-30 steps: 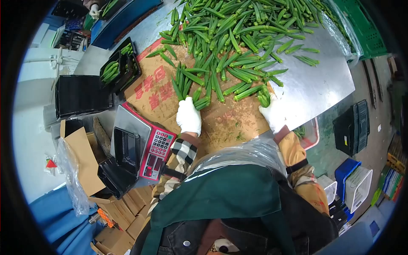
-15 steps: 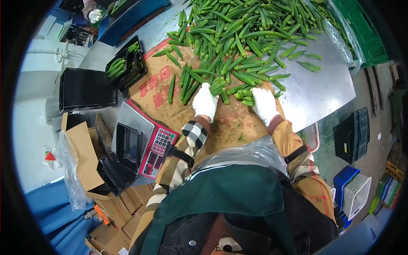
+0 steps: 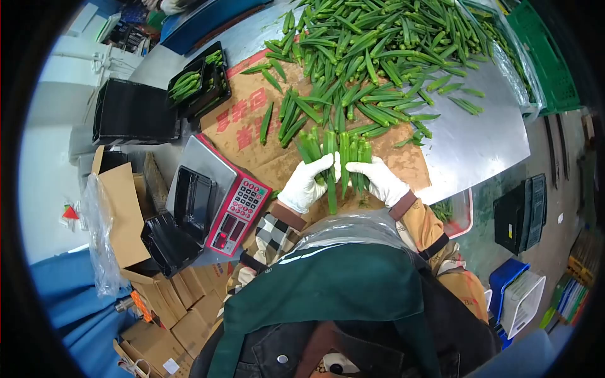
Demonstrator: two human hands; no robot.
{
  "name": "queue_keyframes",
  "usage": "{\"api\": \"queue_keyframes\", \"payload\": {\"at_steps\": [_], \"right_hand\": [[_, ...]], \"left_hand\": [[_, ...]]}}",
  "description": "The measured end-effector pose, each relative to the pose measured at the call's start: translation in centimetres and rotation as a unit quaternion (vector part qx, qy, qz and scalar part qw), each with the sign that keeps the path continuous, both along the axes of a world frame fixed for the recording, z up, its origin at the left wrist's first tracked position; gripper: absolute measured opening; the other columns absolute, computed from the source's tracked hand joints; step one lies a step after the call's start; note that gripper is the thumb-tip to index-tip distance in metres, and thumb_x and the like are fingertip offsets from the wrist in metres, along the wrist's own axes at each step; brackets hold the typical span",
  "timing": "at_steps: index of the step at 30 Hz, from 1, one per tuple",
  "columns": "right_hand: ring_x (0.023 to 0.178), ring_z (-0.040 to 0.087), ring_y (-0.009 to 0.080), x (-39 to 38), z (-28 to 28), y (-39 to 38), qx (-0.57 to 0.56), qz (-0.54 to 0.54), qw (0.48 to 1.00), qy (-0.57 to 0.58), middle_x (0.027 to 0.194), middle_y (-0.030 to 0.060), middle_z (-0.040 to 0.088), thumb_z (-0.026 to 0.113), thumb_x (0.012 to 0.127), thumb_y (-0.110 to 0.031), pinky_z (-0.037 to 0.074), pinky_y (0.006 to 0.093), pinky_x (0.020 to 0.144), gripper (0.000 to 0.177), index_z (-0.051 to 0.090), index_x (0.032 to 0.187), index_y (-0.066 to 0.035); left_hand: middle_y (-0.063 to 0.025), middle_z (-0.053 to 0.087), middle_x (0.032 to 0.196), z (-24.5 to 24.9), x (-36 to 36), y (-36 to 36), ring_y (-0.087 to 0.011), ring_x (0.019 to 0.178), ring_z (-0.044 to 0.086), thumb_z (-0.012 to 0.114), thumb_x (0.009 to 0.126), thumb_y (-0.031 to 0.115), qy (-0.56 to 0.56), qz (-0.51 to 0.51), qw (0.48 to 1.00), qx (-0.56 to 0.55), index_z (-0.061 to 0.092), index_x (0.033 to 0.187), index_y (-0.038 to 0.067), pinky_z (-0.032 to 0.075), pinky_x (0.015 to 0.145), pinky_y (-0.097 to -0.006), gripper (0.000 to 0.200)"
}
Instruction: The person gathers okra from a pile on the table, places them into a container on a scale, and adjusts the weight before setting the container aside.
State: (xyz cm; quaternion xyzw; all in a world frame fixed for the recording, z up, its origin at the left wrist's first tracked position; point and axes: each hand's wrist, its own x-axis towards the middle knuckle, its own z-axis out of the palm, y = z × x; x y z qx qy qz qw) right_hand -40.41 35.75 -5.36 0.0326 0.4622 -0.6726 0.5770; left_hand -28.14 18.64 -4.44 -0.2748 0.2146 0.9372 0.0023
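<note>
Both my hands wear white gloves and meet over the cardboard sheet close to my apron. My left hand [image 3: 309, 184] is closed round a bunch of okra [image 3: 328, 160], the pods pointing away from me. Beside it, my right hand [image 3: 378, 179] grips a second bunch of okra [image 3: 357, 154]. The two bunches stand side by side, nearly touching. Part of the fingers is hidden behind the pods. Just beyond lies a large heap of loose okra [image 3: 384, 50], spread over the cardboard [image 3: 242, 126] and the metal table [image 3: 479, 145].
At left, a scale [image 3: 230, 208] bears a black tray [image 3: 192, 198]. Black trays with okra [image 3: 189, 85] stand behind it, near a stack of black trays [image 3: 135, 113]. A green crate [image 3: 548, 63] is at far right. Another person's gloved hand [image 3: 171, 6] shows at top left.
My hands have drawn back towards my body and come together, lifting okra off the cardboard. The pods now stand gathered in both hands. The camera view has shifted slightly.
</note>
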Motion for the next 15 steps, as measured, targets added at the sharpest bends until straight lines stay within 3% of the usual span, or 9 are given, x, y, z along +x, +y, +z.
{"api": "queue_keyframes", "payload": {"at_steps": [4,5,7,14,15], "right_hand": [[0.085,0.068,0.0172,1.6,-0.8,-0.6,-0.017,0.044,0.994,0.102,0.103,0.0062,0.071,0.073,0.089,-0.005,0.059,0.0331,0.073,0.034,0.065,0.121,0.000],[0.086,0.068,0.0179,2.3,-0.7,-0.7,-0.027,0.027,0.998,0.059,0.104,0.0069,0.071,0.074,0.088,-0.004,0.059,0.0342,0.074,0.036,0.064,0.123,0.000],[0.088,0.068,0.0192,3.7,1.5,-1.8,-0.047,-0.005,0.999,-0.027,0.106,0.0082,0.070,0.075,0.087,-0.002,0.060,0.0365,0.075,0.041,0.063,0.125,0.001],[0.080,0.071,0.0208,3.4,1.6,-1.0,-0.010,0.021,0.999,0.033,0.096,0.0099,0.070,0.076,0.086,-0.005,0.062,0.0359,0.072,0.036,0.063,0.119,0.000],[0.082,0.070,0.0185,2.8,1.3,-0.8,-0.016,0.014,0.997,0.080,0.097,0.0096,0.071,0.077,0.084,-0.005,0.059,0.0321,0.071,0.035,0.064,0.116,0.001]], "left_hand": [[-0.0096,0.065,0.108,1.4,0.0,0.3,-0.0207,0.096,0.065,0.065,0.096,0.003,0.022,0.144,0.986,0.076,0.059,0.124,0.000,0.055,0.086,-0.0356,0.029],[-0.0095,0.065,0.108,1.5,-0.1,0.2,-0.0208,0.097,0.064,0.065,0.096,0.003,0.035,0.168,0.982,0.080,0.059,0.124,0.000,0.055,0.087,-0.0359,0.028],[-0.0089,0.065,0.107,1.9,0.0,0.4,-0.0212,0.097,0.064,0.065,0.096,0.002,0.032,0.179,0.982,0.046,0.059,0.124,0.002,0.054,0.087,-0.0368,0.029],[-0.0083,0.068,0.108,2.2,1.9,-0.9,-0.0219,0.097,0.066,0.068,0.094,0.004,0.032,0.225,0.973,-0.040,0.059,0.126,0.004,0.055,0.088,-0.0378,0.033],[-0.0083,0.068,0.108,2.4,2.4,-1.7,-0.0221,0.097,0.066,0.068,0.094,0.004,0.019,0.238,0.969,-0.063,0.059,0.127,0.004,0.055,0.088,-0.0380,0.034]]}}
